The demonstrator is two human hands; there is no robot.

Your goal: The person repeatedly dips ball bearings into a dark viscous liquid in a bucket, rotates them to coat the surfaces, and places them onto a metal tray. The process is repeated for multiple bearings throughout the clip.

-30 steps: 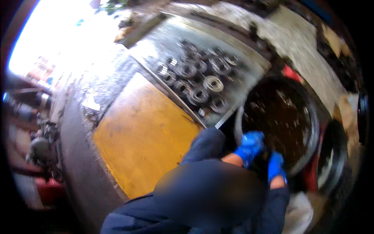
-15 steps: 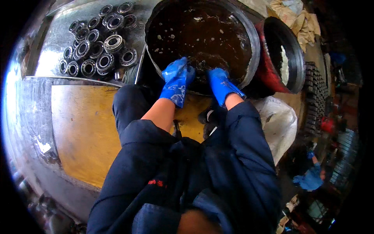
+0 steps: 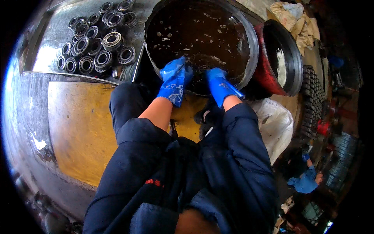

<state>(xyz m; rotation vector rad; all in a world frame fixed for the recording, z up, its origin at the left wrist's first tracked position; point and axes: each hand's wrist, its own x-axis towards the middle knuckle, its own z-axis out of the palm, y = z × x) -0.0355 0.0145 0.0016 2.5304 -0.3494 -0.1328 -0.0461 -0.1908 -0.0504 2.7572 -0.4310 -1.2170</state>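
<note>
Both hands wear blue rubber gloves and reach over the near rim of a large round metal drum [image 3: 254,50] that holds dark brown liquid with pale flecks of foam. My left hand [image 3: 173,75] is curled closed at the liquid's near left side; whatever lies in its grasp is hidden. A short way to its right, my right hand [image 3: 217,80] points down into the drum, its fingers blurred and hidden by the liquid. Ripples and froth show between the two gloves. Several dark ring-shaped bearings [image 3: 103,58] lie grouped on a metal tray [image 3: 54,50] left of the drum.
A red drum [image 3: 269,58] leans open to the right of the large one. Beside my right leg sits a white sack [image 3: 277,124]. Stacked dark metal parts [image 3: 311,97] stand farther right, near another person in blue [image 3: 306,181]. Yellow board [image 3: 78,128] covers the left floor.
The whole view has shifted slightly. My hands stay at the drum's near side, the right glove is more blurred, and the froth pattern differs. The other person at right has shifted.
</note>
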